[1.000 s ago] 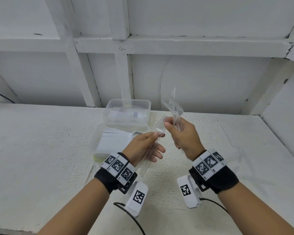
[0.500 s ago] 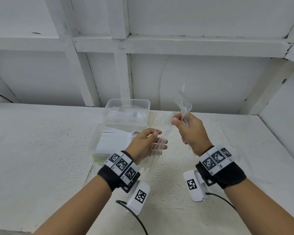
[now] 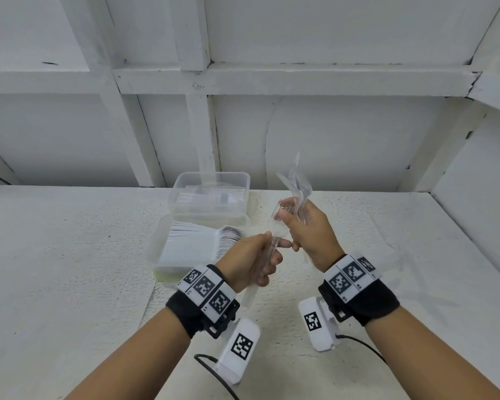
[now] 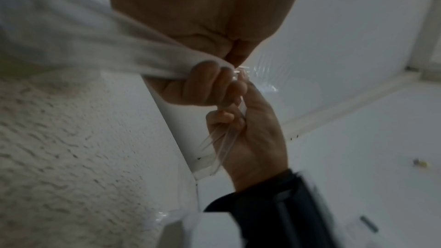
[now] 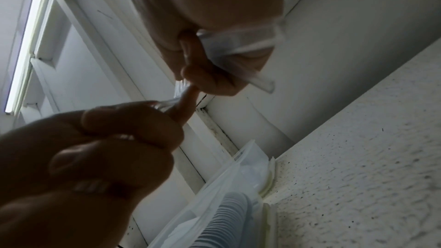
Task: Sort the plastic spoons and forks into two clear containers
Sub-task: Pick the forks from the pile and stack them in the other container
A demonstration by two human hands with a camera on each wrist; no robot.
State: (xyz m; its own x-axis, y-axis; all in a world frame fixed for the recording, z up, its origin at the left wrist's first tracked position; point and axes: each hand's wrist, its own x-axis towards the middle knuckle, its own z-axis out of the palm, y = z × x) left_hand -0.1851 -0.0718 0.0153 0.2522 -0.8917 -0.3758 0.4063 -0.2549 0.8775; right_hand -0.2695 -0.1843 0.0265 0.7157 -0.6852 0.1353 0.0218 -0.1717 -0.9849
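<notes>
Head view: left hand (image 3: 250, 259) has its grip curled round a bundle of clear plastic cutlery (image 3: 260, 272); handles stick out below the fist toward the wrist. Right hand (image 3: 309, 235) grips a second clear bundle (image 3: 296, 186), ends pointing up above the fingers. Both hands are raised over the white tabletop (image 3: 70, 269), just right of the near container (image 3: 159, 249), fingertips almost touching. Near container holds a packed row of white spoons (image 3: 228, 241). Far container (image 3: 211, 194) sits right behind it, clear pieces inside.

Left wrist view: blurred. Left fingers (image 4: 207, 84) are wrapped round clear handles. Right hand (image 4: 253, 135) is opposite, also clenched on clear strips (image 4: 222, 142).

Right wrist view: right fingers (image 5: 205, 74) pinch a clear handle (image 5: 241, 44). Left hand (image 5: 107, 150) is dark in the foreground, clear fork tines (image 5: 180, 87) poking out. Near container (image 5: 229, 205) is at the bottom, stacked spoon bowls visible.
</notes>
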